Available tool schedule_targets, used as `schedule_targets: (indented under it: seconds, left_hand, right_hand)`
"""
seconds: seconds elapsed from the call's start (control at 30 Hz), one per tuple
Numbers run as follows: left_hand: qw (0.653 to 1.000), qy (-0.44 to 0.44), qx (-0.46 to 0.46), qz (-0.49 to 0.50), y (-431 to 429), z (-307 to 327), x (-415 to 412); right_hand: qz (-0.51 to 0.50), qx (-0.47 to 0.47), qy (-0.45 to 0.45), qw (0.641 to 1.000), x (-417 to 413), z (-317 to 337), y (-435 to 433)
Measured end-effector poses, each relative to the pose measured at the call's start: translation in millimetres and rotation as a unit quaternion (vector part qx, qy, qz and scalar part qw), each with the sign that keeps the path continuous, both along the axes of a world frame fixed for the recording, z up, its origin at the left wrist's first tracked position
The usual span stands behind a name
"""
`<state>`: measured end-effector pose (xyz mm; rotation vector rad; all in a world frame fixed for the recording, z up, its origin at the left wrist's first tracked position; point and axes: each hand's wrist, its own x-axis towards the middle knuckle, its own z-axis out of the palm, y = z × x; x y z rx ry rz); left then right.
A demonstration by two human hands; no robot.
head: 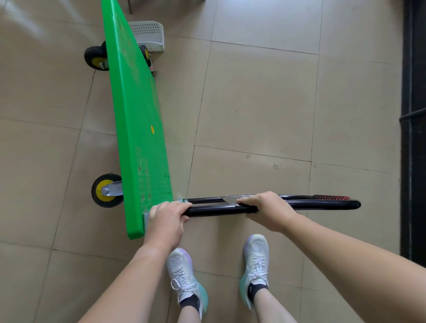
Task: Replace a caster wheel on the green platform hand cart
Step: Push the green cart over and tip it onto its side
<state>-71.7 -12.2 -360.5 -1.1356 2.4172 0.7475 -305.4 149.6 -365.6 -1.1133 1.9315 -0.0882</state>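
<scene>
Head camera looks down on one green platform cart [137,130] tipped up on its long edge on the tiled floor [253,98], its deck facing right and its underside facing left. My two hands are both on the cart's one black handle [306,205], which lies out to the right, level with the near end of the deck. My left hand [166,220] is curled over the handle tube right where it meets the deck, fingers pressed together and wrapped around it. My right hand [265,209] grips the same tube a little farther right, fingers closed around it; a red ribbed grip [330,197] shows beyond it.

I count two casters on the left, underside face: a near caster [106,190] with a yellow hub and a silver fork, and a far caster [96,58] with a yellow hub. A third wheel [145,54] peeks out past the deck's right edge, near one white plastic basket [149,34] standing on the floor just beside the cart. My two white sneakers [185,275] stand below the handle.
</scene>
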Motion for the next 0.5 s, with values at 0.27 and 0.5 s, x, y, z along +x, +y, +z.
schedule_targets:
  seconds: [0.27, 0.5]
  left_hand:
    - [0.997, -0.045, 0.044, -0.032, 30, 7, -13]
    - [0.988, -0.109, 0.108, -0.034, 24, 55, -35]
  right_hand:
    - [0.007, 0.062, 0.000, 0.998, -10, 11, 27]
    - [0.009, 0.121, 0.000, 0.993, -5, 54, 1]
